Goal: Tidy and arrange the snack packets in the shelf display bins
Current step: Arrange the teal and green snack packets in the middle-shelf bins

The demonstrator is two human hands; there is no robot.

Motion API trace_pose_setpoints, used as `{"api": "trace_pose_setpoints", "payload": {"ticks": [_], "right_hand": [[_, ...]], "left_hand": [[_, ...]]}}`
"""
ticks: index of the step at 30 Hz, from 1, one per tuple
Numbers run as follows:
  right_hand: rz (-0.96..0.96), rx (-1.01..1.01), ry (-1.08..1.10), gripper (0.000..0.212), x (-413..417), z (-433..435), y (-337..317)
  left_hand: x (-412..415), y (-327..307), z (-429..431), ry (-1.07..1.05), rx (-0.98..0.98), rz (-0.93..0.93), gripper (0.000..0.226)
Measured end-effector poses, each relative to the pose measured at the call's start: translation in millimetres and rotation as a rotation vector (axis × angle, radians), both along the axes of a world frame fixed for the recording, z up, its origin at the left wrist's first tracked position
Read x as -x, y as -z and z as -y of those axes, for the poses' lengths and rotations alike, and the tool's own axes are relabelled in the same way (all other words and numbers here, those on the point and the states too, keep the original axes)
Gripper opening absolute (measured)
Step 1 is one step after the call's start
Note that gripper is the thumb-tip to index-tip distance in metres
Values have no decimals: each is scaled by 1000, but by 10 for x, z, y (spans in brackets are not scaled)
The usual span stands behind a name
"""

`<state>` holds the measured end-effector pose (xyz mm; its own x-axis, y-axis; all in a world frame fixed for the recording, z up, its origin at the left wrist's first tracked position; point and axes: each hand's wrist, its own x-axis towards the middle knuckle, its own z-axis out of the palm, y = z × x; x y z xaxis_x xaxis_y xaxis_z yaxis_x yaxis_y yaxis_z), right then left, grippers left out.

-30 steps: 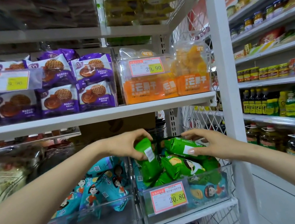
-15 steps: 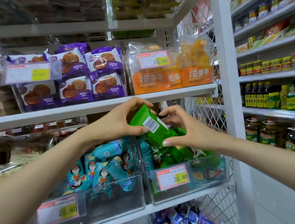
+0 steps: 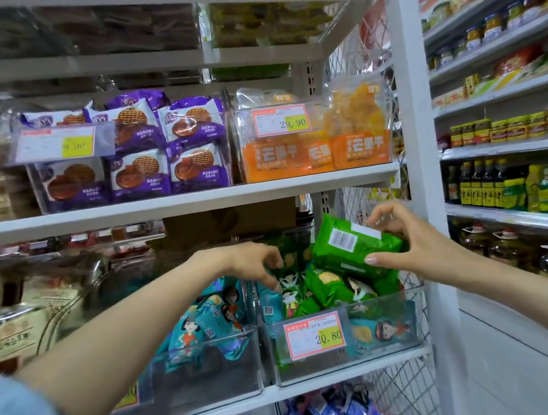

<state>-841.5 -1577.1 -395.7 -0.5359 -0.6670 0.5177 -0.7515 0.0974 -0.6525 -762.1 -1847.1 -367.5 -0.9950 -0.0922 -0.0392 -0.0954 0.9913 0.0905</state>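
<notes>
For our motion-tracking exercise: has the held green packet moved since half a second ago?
Yes, rightwards. The packet was above the left end of the 20.80 tag; now above its right end, nearer the white post, in the right hand.

**A grocery shop aisle with self-service shelving.**

White metal shelves (image 3: pixel 175 204) carry clear plastic bins (image 3: pixel 217 376) of snack packets (image 3: pixel 331 290), with printed price tags (image 3: pixel 314 335) on the fronts reading 20.80 and 29.90. The next bay holds rows of bottles (image 3: pixel 480 185) and, higher up, what look like jars (image 3: pixel 492 25), though these are blurred.
</notes>
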Motion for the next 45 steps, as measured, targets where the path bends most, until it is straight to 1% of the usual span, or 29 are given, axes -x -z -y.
{"api": "trace_pose_setpoints", "payload": {"ticks": [3, 6, 8, 11, 14, 17, 22, 25, 27, 30, 33, 37, 39, 41, 45], "right_hand": [[1, 19, 43, 40, 79, -52, 29], [2, 46, 65, 39, 123, -64, 62], [11, 57, 65, 39, 138, -61, 84], [20, 58, 61, 39, 166, -46, 115], [16, 59, 62, 40, 205, -31, 139], [15, 60, 62, 39, 240, -5, 151], [-2, 80, 49, 38, 236, 74, 117], [-6, 77, 51, 37, 217, 116, 92], [-8, 63, 56, 38, 203, 149, 83], [-20, 53, 72, 39, 158, 215, 63], [-43, 64, 85, 39, 84, 280, 27], [-63, 82, 69, 39, -15, 325, -17], [-66, 80, 62, 40, -44, 333, -25], [-64, 76, 57, 41, -63, 338, -30], [-83, 63, 59, 41, -109, 339, -42]], "left_hand": [[231, -37, 8, -128, 72, 225, 75], [382, -35, 36, -200, 181, 327, 85], [414, -39, 34, -213, 227, 352, 82], [436, -37, 32, -177, 195, 370, 68], [457, 3, 37, -126, 198, 331, 58], [430, 6, 56, -55, 161, 239, 54], [131, -147, 134, 48, -93, -59, 41], [-182, -264, 168, 122, -158, -226, 43], [-412, -310, 209, 150, -218, -313, 42], [-771, -338, 284, 169, -361, -392, 38], [-1091, -297, 411, 172, -429, -436, 39], [-1426, -131, 669, 81, -424, -421, 50], [-1494, -39, 780, 38, -433, -370, 52], [-1473, 49, 827, 2, -445, -300, 48], [-1251, 263, 747, -16, -379, -181, 42]]}}
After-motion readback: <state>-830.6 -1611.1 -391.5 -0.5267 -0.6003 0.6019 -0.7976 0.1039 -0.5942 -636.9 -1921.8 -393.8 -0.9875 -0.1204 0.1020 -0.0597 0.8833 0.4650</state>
